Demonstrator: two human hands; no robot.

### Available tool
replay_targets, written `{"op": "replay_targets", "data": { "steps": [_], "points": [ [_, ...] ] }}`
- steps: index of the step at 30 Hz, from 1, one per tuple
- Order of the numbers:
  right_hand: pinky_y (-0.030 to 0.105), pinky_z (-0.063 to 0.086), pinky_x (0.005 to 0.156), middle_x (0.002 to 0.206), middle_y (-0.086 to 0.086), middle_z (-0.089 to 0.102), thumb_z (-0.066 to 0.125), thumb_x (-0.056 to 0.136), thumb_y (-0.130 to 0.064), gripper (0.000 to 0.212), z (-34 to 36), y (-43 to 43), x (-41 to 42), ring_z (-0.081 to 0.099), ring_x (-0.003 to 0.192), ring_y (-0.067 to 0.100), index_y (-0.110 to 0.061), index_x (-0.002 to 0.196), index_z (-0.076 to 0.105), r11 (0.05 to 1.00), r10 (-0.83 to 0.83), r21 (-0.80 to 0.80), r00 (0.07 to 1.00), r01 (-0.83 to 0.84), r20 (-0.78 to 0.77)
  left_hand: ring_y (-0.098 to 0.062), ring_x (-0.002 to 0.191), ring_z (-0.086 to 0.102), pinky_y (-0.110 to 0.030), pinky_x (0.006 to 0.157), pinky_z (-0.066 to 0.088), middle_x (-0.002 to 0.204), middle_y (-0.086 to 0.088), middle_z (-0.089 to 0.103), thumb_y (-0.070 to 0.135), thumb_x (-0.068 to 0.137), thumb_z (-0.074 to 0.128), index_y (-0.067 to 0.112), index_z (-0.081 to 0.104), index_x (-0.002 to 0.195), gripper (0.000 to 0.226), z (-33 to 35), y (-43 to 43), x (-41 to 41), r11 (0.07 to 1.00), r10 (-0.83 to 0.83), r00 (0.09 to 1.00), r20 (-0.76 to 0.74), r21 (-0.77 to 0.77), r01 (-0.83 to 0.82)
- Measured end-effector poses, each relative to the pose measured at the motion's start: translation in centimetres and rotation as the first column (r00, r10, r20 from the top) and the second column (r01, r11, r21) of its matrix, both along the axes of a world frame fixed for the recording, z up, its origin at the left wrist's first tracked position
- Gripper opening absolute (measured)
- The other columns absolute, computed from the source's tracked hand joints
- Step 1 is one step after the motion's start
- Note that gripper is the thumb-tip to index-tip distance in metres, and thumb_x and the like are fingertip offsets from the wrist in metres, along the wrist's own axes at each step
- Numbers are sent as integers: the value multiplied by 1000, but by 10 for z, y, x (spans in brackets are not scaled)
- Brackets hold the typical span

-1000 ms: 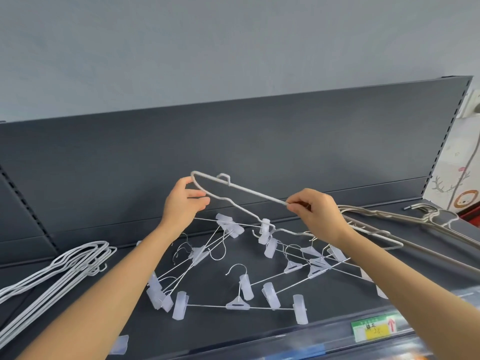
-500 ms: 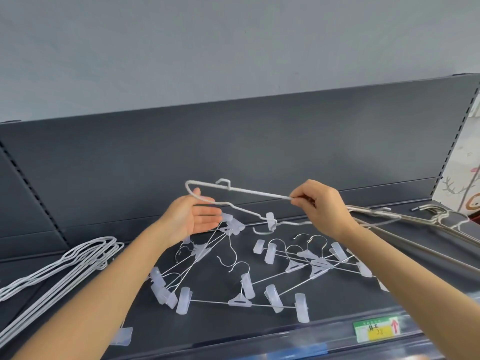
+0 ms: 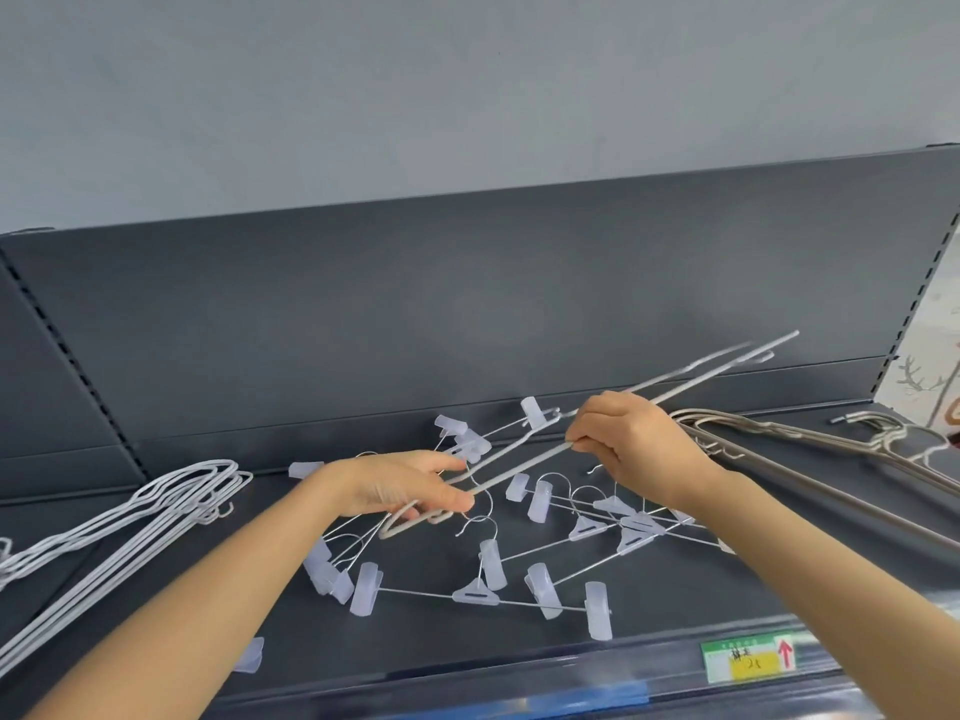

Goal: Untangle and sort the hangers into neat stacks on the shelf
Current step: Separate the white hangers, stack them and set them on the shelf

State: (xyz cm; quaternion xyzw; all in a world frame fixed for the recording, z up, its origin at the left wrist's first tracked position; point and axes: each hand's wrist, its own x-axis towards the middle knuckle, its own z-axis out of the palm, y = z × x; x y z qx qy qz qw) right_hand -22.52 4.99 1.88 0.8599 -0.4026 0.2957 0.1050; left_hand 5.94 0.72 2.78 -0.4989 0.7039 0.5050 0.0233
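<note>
Above shelf (image 3: pixel 441 657) | left hand (image 3: pixel 395 488), right hand (image 3: pixel 628 444) pinch white hanger (image 3: pixel 519 471), far end blurred | hanger stack (image 3: pixel 182 493) cut off left

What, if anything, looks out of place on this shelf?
The clip hangers lie in a crisscrossed heap mid-shelf, unlike the neat white stack at left. One clip sits alone near the front edge, apparently detached.

A pale grey wall (image 3: pixel 467 96) is rising behind a dark grey shelf (image 3: pixel 426 641), whose back panel (image 3: pixel 363 330) is standing between slotted strips (image 3: pixel 68 356). Soft, even light is falling across it. A green and yellow price tag (image 3: pixel 748 662) is sitting in the front rail (image 3: pixel 519 683); a patterned panel (image 3: pixel 930 376) is showing far right.
</note>
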Motion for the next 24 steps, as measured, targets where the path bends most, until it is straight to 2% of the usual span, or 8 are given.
{"op": "replay_targets", "data": {
  "steps": [2, 5, 8, 12, 14, 17, 20, 24],
  "points": [
    [35, 53, 56, 79, 2, 66, 65, 79, -1, 9, 1, 3, 1, 59, 66, 24, -9, 82, 69, 1000, 7, -2, 1000, -7, -16, -6, 119, 42, -25, 104, 33, 131, 6, 45, 46, 72, 74, 32, 27, 147, 89, 0, 2, -7, 1000, -5, 1000, -9, -12, 5],
    [36, 53, 52, 80, 2, 64, 61, 82, -8, 9, -3, 6, -1, 60, 67, 23, -11, 83, 69, 999, 14, 32, 1000, -13, -28, -6, 120, 39, -21, 98, 30, 131, 8, 36, 37, 77, 75, 31, 26, 147, 86, -3, 3, -21, 993, -14, 999, 35, -116, 18],
    [35, 51, 51, 78, -1, 60, 57, 84, -15, 11, -9, 12, -7, 55, 64, 16, -14, 82, 68, 998, 0, 70, 1000, 0, -11, -15, 102, 43, -26, 84, 33, 115, 2, 42, 34, 64, 79, 31, 43, 123, 69, -8, 6, -32, 984, 28, 1000, -11, -176, -30],
    [35, 52, 59, 81, -3, 59, 65, 81, -22, 10, -14, 22, -15, 50, 68, 12, -18, 90, 67, 993, -24, 120, 1000, 24, -4, -18, 89, 37, -34, 74, 33, 101, -3, 40, 28, 62, 74, 26, 39, 97, 49, -14, 11, -41, 963, 8, 1000, 5, -271, -7],
    [36, 50, 79, 100, -1, 61, 70, 76, -35, 37, -19, 23, -19, 55, 91, 20, -20, 110, 64, 985, -80, 151, 995, 89, -67, -16, 93, 42, -32, 82, 39, 106, -3, 43, 38, 59, 72, 26, 42, 107, 58, -20, 15, -43, 900, -12, 987, 162, -429, 82],
    [43, 26, 109, 142, 3, 39, 69, 72, -55, 81, -30, 24, -23, 31, 132, 26, -27, 141, 37, 941, -173, 251, 960, 227, -221, -16, 108, 39, -33, 99, 33, 112, 5, 39, 47, 65, 70, 27, 30, 144, 90, -29, 23, -44, 743, 16, 925, 380, -623, 243],
    [48, 6, 116, 157, 5, 10, 66, 70, -64, 104, -40, 26, -23, 4, 143, 27, -32, 149, 6, 865, -193, 394, 931, 310, -310, -17, 120, 35, -34, 106, 25, 121, 5, 38, 45, 70, 69, 27, 23, 149, 92, -37, 33, -43, 678, 23, 905, 425, -672, 298],
    [51, 6, 117, 157, 7, 7, 68, 67, -65, 113, -44, 29, -23, 4, 144, 26, -36, 147, -5, 778, -139, 562, 949, 281, -282, -10, 108, 34, -35, 108, 25, 113, 10, 36, 39, 71, 69, 27, 26, 147, 88, -44, 44, -36, 703, 30, 922, 386, -664, 254]
  ]
}}
